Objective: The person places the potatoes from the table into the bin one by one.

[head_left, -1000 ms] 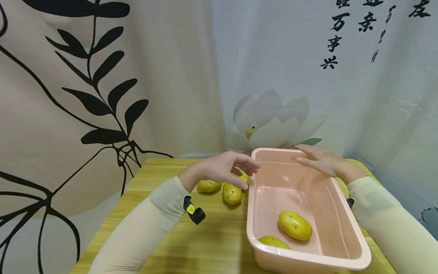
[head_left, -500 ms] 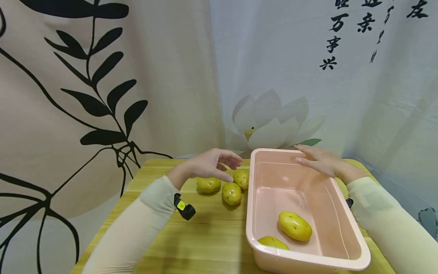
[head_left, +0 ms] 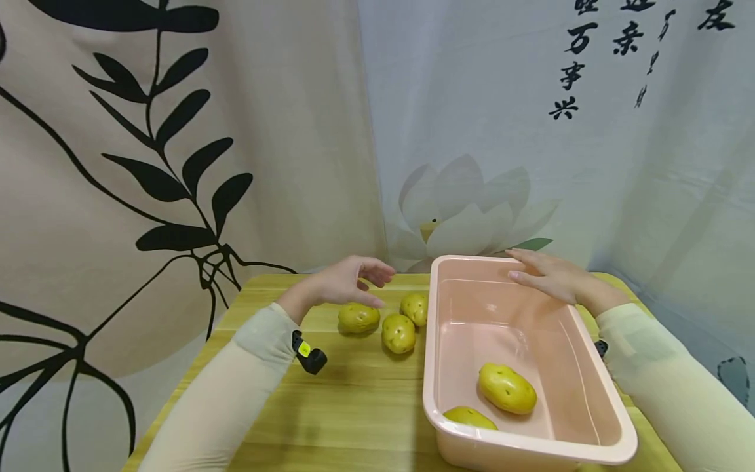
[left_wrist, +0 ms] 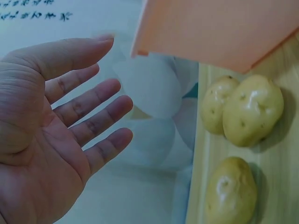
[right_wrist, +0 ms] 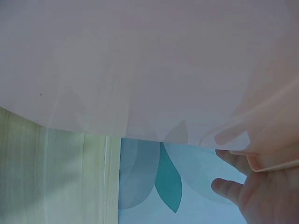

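Left of the pink plastic tub (head_left: 489, 295), 3 potatoes (head_left: 398, 334) sit on the tabletop (head_left: 354, 406), probably firm, smooth, best gripped midway. The left hand (head_left: 344, 280) hovers, loosely spread, holding nothing; the right hand (head_left: 553, 276) rests on the tub, fingers nearly straight.

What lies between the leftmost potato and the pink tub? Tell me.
The head view shows two more potatoes between the leftmost potato and the pink tub.

A plain cream left sleeve (head_left: 227, 393) and a matching right sleeve (head_left: 666, 377) are worn. Beside the left one a black device (head_left: 315, 362) is also worn, marked with a yellow patch (head_left: 304, 349); by the right, a black piece (head_left: 601, 347) is partly hidden
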### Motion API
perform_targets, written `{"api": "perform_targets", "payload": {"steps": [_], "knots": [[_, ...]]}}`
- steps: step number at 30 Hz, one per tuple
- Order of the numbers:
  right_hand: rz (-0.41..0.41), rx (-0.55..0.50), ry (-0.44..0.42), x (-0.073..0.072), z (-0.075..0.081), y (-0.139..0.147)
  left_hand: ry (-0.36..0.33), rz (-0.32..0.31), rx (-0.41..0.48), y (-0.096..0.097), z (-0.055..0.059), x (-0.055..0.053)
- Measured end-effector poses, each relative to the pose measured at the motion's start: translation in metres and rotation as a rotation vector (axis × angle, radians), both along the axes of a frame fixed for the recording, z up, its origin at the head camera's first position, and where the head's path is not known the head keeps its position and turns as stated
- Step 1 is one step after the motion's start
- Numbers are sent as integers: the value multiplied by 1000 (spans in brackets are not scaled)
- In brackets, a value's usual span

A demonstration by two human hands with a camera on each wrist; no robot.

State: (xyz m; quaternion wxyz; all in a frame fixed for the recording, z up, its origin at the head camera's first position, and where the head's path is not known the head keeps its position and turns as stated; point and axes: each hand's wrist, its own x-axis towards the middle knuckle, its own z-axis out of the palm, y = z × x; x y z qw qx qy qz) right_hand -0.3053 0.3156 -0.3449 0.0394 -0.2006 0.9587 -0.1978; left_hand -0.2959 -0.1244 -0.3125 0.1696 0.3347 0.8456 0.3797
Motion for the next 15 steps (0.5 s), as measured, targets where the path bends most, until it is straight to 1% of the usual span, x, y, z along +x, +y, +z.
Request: {"api": "perform_targets", "payload": {"steps": [3, 9, 15], "knots": [[-2, -4, -3, 1, 1, 0, 26, 19, -31, -5, -6, -5], [0, -6, -11, 1, 1, 0, 95, 73, -125, -16, -21, -14], [-3, -11, -16, 0, 0, 0, 136, 116, -184, -26, -38, -23]]}}
